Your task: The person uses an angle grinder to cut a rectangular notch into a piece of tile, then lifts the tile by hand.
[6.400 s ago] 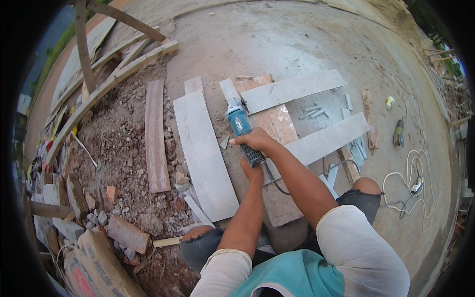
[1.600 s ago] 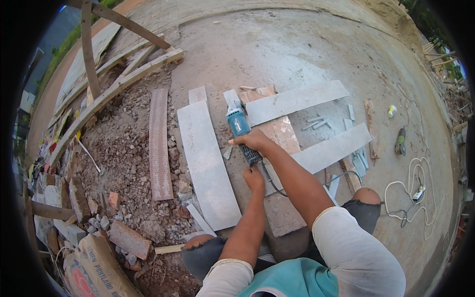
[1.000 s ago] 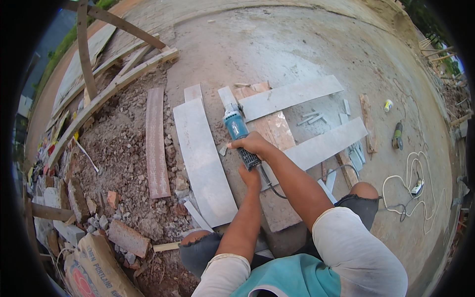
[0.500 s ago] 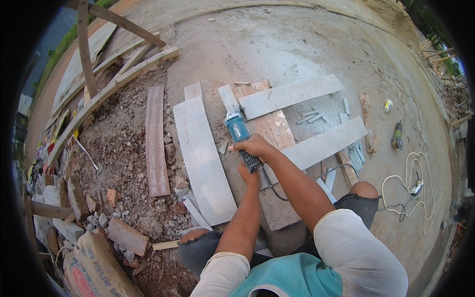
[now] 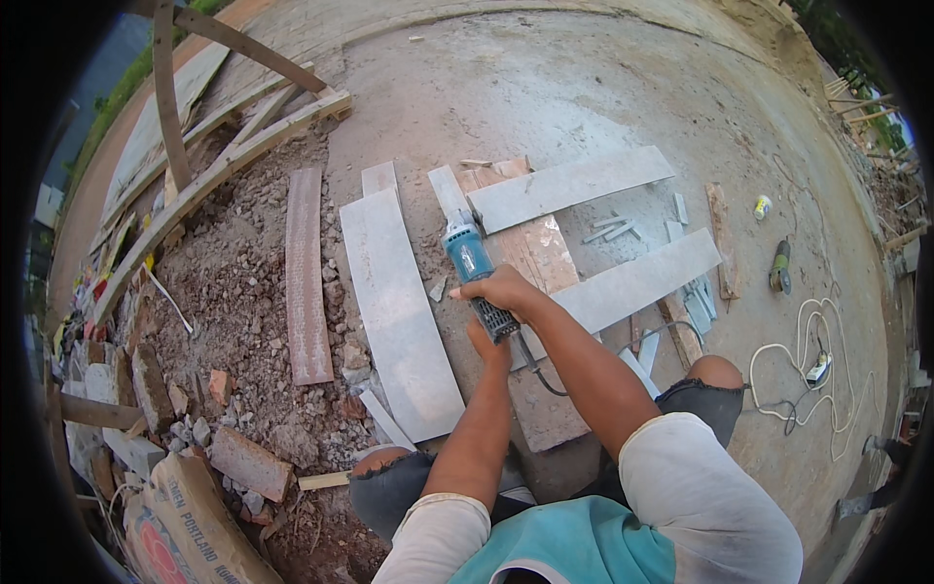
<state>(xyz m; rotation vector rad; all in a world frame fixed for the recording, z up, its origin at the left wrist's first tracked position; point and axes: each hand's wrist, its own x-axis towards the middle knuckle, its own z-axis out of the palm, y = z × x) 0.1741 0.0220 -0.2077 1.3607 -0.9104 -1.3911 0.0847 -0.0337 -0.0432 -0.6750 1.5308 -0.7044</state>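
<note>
A teal angle grinder (image 5: 468, 255) is held in both my hands, its head pointing away from me. Wrapped over the middle of its body is my right hand (image 5: 498, 290). Closer to me, my left hand (image 5: 489, 345) grips the dark rear end. The grinder's head is at the near end of a narrow grey tile piece (image 5: 447, 187) and beside the left end of a long grey tile strip (image 5: 574, 187); whether the disc touches either is hidden. Under the strip lies a worn wooden board (image 5: 540, 255). A second long tile strip (image 5: 642, 280) lies nearer, to the right.
Left of the grinder lie a wide grey tile (image 5: 401, 307), a brownish plank (image 5: 309, 277) and rubble. Thin offcuts (image 5: 613, 230) lie between the strips. At right are a green grinder (image 5: 780, 267), a coiled pale cord (image 5: 808, 370) and another person's feet (image 5: 856, 507). A paper sack (image 5: 195, 526) stands lower left.
Another person's feet and lower legs have come into view at the right edge. My hands and the grinder stay almost where they were.
</note>
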